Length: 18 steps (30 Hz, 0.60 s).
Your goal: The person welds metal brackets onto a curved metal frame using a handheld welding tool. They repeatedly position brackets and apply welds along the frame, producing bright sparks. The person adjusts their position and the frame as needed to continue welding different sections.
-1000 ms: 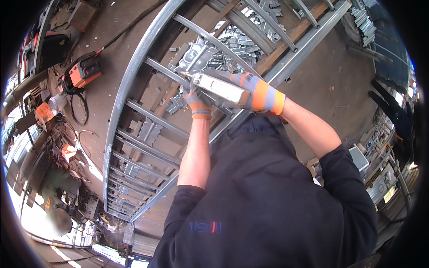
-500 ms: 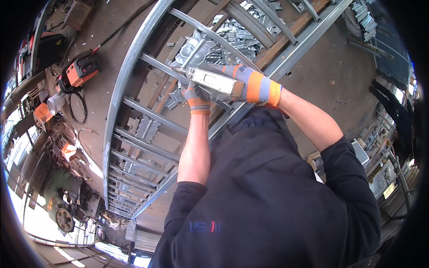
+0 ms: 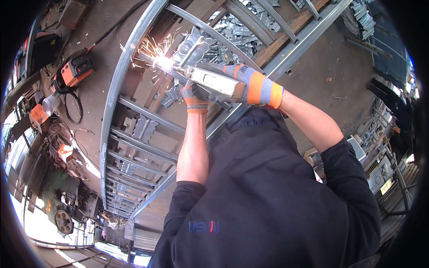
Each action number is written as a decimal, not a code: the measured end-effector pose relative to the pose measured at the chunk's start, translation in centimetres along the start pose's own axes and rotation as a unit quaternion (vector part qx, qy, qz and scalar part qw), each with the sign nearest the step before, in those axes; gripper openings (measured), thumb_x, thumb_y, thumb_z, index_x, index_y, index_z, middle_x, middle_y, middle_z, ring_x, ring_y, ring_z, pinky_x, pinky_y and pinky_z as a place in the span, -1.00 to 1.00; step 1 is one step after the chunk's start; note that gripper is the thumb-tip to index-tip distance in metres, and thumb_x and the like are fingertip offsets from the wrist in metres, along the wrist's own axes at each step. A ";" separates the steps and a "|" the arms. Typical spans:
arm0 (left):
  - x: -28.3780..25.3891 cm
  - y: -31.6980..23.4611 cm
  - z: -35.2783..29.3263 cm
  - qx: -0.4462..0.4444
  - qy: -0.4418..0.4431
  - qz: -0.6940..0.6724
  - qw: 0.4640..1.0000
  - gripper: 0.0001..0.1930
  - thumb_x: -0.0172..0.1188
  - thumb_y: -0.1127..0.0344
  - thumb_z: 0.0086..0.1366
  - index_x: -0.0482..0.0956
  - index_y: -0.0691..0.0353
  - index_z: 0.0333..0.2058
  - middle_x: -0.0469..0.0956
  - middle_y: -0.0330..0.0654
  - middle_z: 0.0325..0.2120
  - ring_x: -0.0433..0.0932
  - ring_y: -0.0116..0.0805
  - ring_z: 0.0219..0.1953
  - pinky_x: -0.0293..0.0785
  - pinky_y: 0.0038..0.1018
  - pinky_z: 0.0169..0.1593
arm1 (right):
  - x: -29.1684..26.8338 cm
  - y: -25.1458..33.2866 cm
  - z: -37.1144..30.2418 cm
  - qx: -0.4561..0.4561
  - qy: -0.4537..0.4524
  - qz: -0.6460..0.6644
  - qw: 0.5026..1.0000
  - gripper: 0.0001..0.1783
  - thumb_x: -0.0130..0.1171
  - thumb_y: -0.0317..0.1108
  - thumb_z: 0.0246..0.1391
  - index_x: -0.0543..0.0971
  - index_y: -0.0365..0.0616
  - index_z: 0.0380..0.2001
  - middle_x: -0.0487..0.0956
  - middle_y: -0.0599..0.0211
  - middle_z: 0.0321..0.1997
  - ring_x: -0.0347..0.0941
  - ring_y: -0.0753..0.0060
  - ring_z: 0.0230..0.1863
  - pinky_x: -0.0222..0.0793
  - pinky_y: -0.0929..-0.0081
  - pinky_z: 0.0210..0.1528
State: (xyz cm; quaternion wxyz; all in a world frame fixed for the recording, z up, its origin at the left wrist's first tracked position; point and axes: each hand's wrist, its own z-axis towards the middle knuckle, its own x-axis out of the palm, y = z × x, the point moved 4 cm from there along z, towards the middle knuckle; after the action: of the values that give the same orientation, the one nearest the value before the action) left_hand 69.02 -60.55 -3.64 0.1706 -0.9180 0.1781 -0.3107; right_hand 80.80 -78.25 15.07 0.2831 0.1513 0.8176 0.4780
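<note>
My right hand (image 3: 255, 85), in an orange and grey knit glove, is closed around a boxy white welding gun (image 3: 216, 82). The gun's tip points left at a metal crossbar, where a white glare (image 3: 166, 64) throws sparks and hides the spot. Under the gun's front, my gloved left hand (image 3: 195, 101) is closed over the crossbar. Its fingers are partly hidden, so I cannot tell whether they grip the bar or the gun. The crossbar belongs to a long ladder-like metal frame (image 3: 110, 93) with a curved outer rail and several rungs.
Shiny stamped metal pieces (image 3: 237, 42) lie beneath the frame, beside a brown beam (image 3: 279, 44). An orange and black machine (image 3: 77, 69) with a cable stands on the floor at left. Bundled metal parts (image 3: 364, 22) sit at the far right.
Bright light and flying sparks have appeared at the gun's tip. Both hands keep nearly the same place on the frame, while the surroundings at left have shifted slightly in view.
</note>
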 end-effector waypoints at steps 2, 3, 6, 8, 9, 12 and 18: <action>-0.1 0.0 -0.1 0.018 -0.004 0.009 1.000 -0.63 0.34 0.37 0.42 0.64 0.30 0.16 0.73 -0.11 -0.01 0.75 -0.17 -0.04 0.73 -0.21 0.07 | 0.8 -0.9 0.2 0.034 0.018 -0.038 0.999 -0.07 0.52 -0.25 0.13 0.39 -0.07 0.54 0.73 0.01 0.12 0.69 -0.09 0.09 0.59 0.20 0.16; -0.1 0.1 -0.1 0.020 0.002 0.000 1.000 -0.63 0.34 0.38 0.42 0.64 0.30 0.16 0.73 -0.12 -0.01 0.75 -0.18 -0.04 0.73 -0.22 0.07 | 1.0 -1.0 0.2 0.008 0.007 -0.014 1.000 -0.07 0.52 -0.26 0.13 0.38 -0.06 0.55 0.73 0.03 0.13 0.70 -0.07 0.09 0.60 0.21 0.16; 0.0 0.2 0.0 0.029 0.012 -0.006 0.999 -0.64 0.34 0.40 0.41 0.64 0.30 0.15 0.73 -0.14 -0.02 0.74 -0.20 -0.04 0.72 -0.23 0.07 | 1.4 -1.3 0.0 0.003 0.011 -0.017 1.000 -0.06 0.51 -0.26 0.14 0.37 -0.06 0.56 0.74 0.06 0.15 0.72 -0.03 0.09 0.61 0.24 0.16; -0.1 0.1 0.2 0.034 0.003 0.004 0.999 -0.65 0.35 0.41 0.41 0.64 0.30 0.14 0.73 -0.15 -0.02 0.74 -0.21 -0.04 0.72 -0.24 0.07 | 1.5 -1.3 0.1 0.014 0.016 -0.032 0.999 -0.07 0.52 -0.26 0.14 0.38 -0.07 0.55 0.74 0.06 0.15 0.72 -0.04 0.09 0.61 0.24 0.15; -0.1 0.1 0.2 0.031 0.008 -0.004 0.999 -0.65 0.35 0.41 0.40 0.64 0.29 0.13 0.73 -0.15 -0.03 0.74 -0.21 -0.04 0.72 -0.24 0.07 | 1.5 -1.1 0.1 0.010 0.015 -0.003 1.000 -0.09 0.51 -0.26 0.14 0.39 -0.08 0.54 0.74 0.04 0.15 0.71 -0.06 0.09 0.61 0.23 0.15; -0.1 0.1 0.1 0.028 -0.002 0.002 1.000 -0.65 0.36 0.39 0.40 0.64 0.28 0.12 0.72 -0.15 -0.04 0.74 -0.21 -0.05 0.72 -0.24 0.06 | 1.1 -0.5 0.1 0.016 0.026 -0.011 0.999 -0.13 0.50 -0.28 0.14 0.42 -0.12 0.50 0.73 -0.02 0.13 0.71 -0.10 0.08 0.61 0.20 0.13; 0.7 -0.1 -0.6 0.021 -0.016 -0.008 1.000 -0.65 0.35 0.36 0.39 0.64 0.25 0.12 0.72 -0.15 -0.05 0.75 -0.21 -0.06 0.73 -0.24 0.04 | 0.2 0.3 -0.4 0.009 0.019 -0.029 0.999 -0.19 0.47 -0.32 0.14 0.46 -0.18 0.45 0.71 -0.13 0.09 0.69 -0.14 0.07 0.59 0.15 0.12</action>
State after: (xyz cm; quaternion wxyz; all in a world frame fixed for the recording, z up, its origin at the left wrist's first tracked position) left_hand 69.16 -60.88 -2.84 0.1897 -0.9206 0.1613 -0.3008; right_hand 80.43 -78.26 15.46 0.2802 0.1213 0.8311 0.4648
